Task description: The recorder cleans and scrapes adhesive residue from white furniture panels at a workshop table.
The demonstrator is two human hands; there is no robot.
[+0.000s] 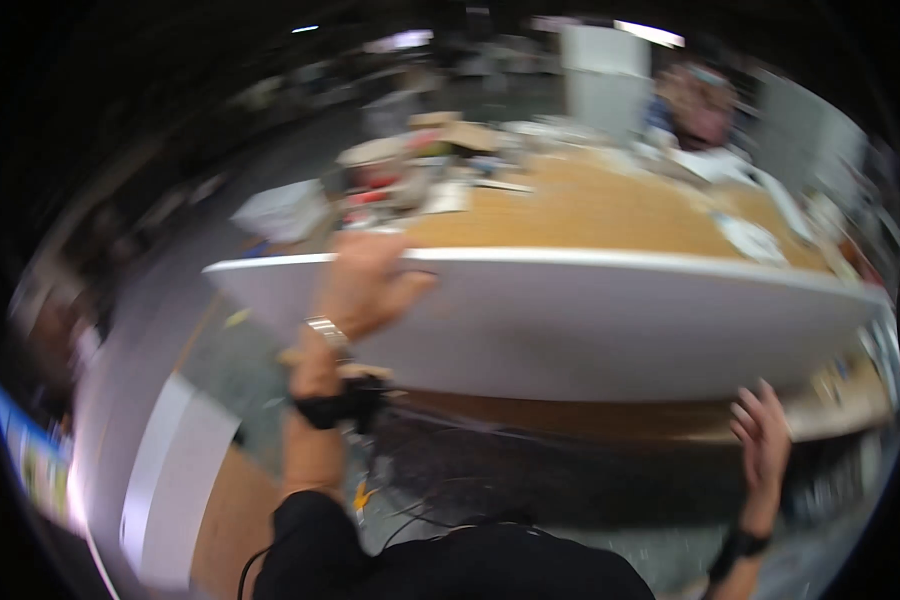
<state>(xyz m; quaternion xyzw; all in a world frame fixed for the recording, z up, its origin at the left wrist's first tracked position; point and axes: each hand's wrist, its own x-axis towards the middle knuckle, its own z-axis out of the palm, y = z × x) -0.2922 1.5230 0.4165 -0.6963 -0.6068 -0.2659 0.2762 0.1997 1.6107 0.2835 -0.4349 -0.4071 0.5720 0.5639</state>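
Note:
A long white panel (pixel 560 320) stands tilted on its long edge along the near side of the wooden-topped workbench (pixel 590 205). Over the panel's top edge, left of its middle, my left hand (pixel 365 285) is closed, the thumb against the near face and the fingers partly blurred. A watch and a black strap circle that arm. Near the panel's lower edge at the right, my right hand (pixel 763 435) has its fingers stretched out. Whether its fingertips touch the panel, I cannot tell. A black band is on the right wrist.
Boxes and red items (pixel 375 185) crowd the bench's far left corner. Beside it sits a white box (pixel 282 210). White and brown boards (pixel 185 480) lean at lower left. A cable (pixel 405 520) hangs near my body. A person (pixel 695 105) is blurred beyond the bench.

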